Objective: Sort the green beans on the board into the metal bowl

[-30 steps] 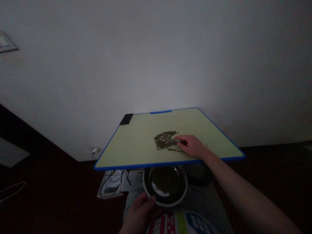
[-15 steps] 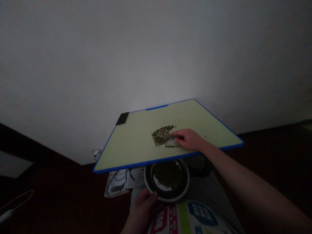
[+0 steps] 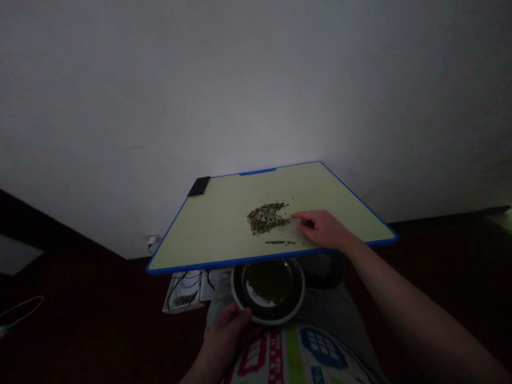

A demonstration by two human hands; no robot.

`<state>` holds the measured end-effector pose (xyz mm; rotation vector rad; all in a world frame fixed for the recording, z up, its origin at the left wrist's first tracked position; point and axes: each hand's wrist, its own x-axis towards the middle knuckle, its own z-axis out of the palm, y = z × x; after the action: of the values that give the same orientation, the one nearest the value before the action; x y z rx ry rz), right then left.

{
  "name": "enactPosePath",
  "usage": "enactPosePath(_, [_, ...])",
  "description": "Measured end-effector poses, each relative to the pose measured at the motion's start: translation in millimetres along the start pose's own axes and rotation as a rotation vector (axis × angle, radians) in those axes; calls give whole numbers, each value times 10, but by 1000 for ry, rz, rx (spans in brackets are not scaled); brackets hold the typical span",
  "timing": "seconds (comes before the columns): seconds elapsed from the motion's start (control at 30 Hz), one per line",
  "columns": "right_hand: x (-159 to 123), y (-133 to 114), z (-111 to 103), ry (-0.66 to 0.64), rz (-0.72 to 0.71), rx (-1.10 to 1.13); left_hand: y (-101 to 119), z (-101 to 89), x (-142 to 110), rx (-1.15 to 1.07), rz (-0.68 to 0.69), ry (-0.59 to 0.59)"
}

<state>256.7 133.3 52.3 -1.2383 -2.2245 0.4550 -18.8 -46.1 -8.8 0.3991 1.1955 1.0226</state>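
A pale green board with a blue rim (image 3: 208, 234) lies before me, with a heap of small green beans (image 3: 264, 216) in its middle and a short row of beans (image 3: 280, 242) nearer me. My right hand (image 3: 323, 229) rests on the board just right of the heap, fingers curled with the forefinger stretched toward the beans. Under the board's near edge a round bowl (image 3: 268, 290) with beans in it sits on my lap. My left hand (image 3: 228, 330) grips its rim at the lower left.
A dark phone (image 3: 199, 186) lies on the board's far left corner. A second dark bowl (image 3: 326, 269) sits right of the first. Cables and a white box (image 3: 184, 290) lie on the dark floor at left. A white wall stands behind.
My right hand has drawn back to the right, away from the heap, leaving a short row of beans near the board's front edge. The view shifted slightly.
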Motion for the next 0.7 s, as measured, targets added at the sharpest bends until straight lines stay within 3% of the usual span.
enactPosePath(0.23, [-380,95,-209,91,270,-200,15,104,-23,0,-7,-11])
enactPosePath(0.37, [-428,-66,-85,77,331,-269,11,110,-21,9,-19,-6])
enactPosePath(0.57, [-297,-312,140,68,347,-318,-66,27,11,-17,21,-74])
enactPosePath(0.7, [-218,-377,203,54,342,-324,-46,50,-20,-23,0,-48])
